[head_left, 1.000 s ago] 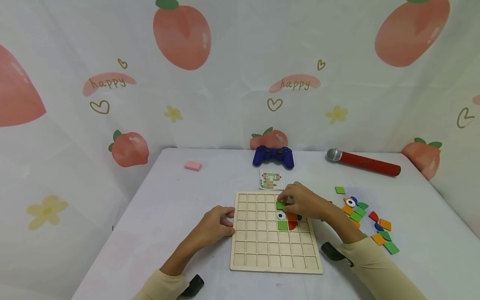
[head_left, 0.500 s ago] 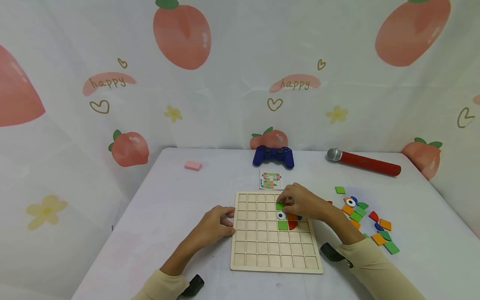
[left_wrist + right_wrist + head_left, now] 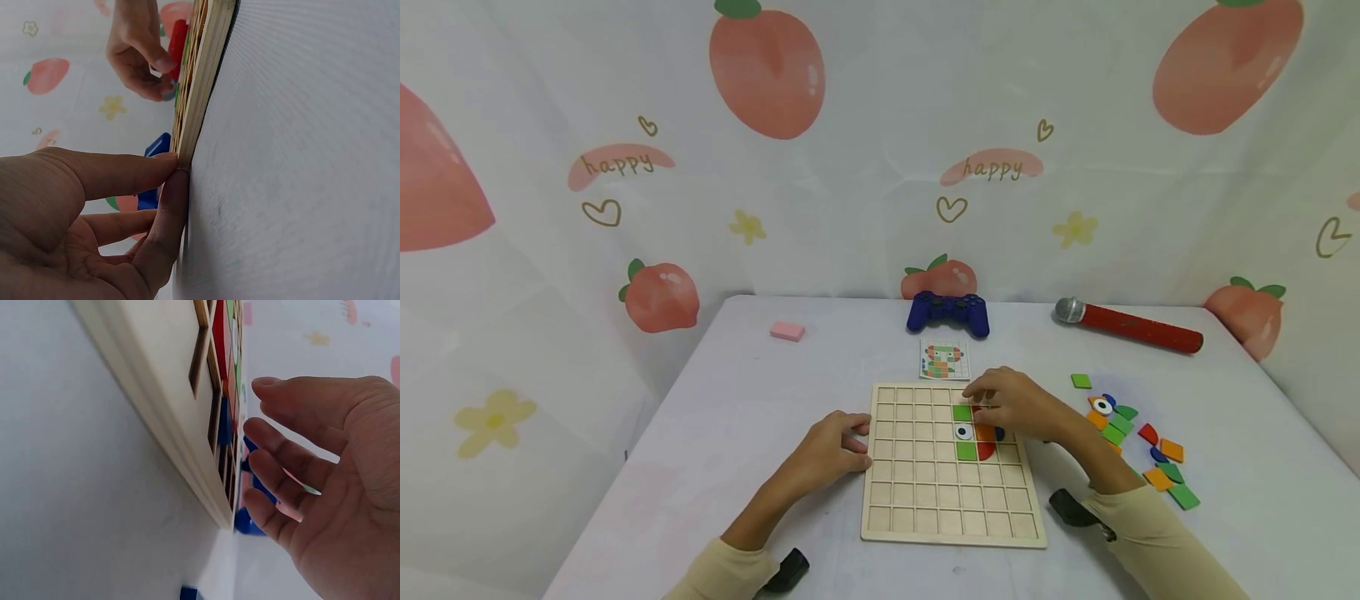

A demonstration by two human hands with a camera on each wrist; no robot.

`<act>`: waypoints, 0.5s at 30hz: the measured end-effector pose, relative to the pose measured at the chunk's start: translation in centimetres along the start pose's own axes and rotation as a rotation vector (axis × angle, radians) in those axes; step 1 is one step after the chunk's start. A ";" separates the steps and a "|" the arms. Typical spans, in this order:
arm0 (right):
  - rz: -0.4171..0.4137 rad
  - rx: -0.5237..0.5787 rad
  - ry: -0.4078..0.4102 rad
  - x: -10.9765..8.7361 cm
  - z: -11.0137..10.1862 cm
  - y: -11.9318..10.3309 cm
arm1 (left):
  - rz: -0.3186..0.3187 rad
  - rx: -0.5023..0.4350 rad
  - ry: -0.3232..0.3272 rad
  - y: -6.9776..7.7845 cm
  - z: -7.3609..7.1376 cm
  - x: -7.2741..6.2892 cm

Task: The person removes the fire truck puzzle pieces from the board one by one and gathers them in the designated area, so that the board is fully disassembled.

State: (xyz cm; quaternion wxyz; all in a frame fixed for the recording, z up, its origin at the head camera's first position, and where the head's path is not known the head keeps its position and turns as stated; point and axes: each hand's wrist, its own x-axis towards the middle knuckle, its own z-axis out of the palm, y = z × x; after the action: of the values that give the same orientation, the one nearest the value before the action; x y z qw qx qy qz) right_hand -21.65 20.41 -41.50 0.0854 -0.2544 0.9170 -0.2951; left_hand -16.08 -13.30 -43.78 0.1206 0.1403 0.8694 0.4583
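Observation:
A wooden grid board lies flat on the table. My left hand holds its left edge, with the thumb and a finger meeting the rim in the left wrist view. My right hand hovers over the upper right of the board, fingers apart and nothing between them in the right wrist view. Beside its fingertips a green square tile sits in a cell. Below it are an eye tile and another green tile. An orange tile, a red curved tile and a blue piece sit to their right, partly under my hand.
A picture card lies behind the board, with a blue game controller beyond it. Loose coloured tiles are scattered to the right. A red microphone lies at the back right, a pink block at the back left.
My right hand has let go of the green tile at the board's upper right and shifted slightly right, leaving the tile in its cell. My left hand keeps its place on the edge.

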 end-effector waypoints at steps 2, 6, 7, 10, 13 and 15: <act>0.019 0.014 0.009 -0.2 -0.2 0.2 | -0.001 -0.001 0.001 0.0 0.0 0.0; 0.059 0.025 0.024 -0.6 -0.6 0.7 | -0.006 -0.004 0.003 0.1 0.0 0.0; 0.066 0.023 0.030 -0.7 -0.8 0.8 | -0.006 -0.005 0.003 0.1 0.0 0.0; 0.091 0.018 0.055 -1.1 -1.3 1.2 | -0.005 -0.003 0.001 0.1 0.0 0.0; 0.105 0.003 0.087 -1.5 -2.0 1.7 | -0.002 -0.001 0.000 0.1 0.0 0.0; 0.118 -0.010 0.104 -1.7 -2.5 2.0 | -0.002 -0.001 0.001 0.1 0.0 0.0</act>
State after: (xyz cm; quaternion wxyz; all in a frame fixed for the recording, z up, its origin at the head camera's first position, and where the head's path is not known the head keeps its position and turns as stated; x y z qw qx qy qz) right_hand -21.78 23.97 -40.65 0.0537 -0.1848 0.9350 -0.2980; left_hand -16.09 -13.26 -43.72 0.1207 0.1391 0.8694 0.4585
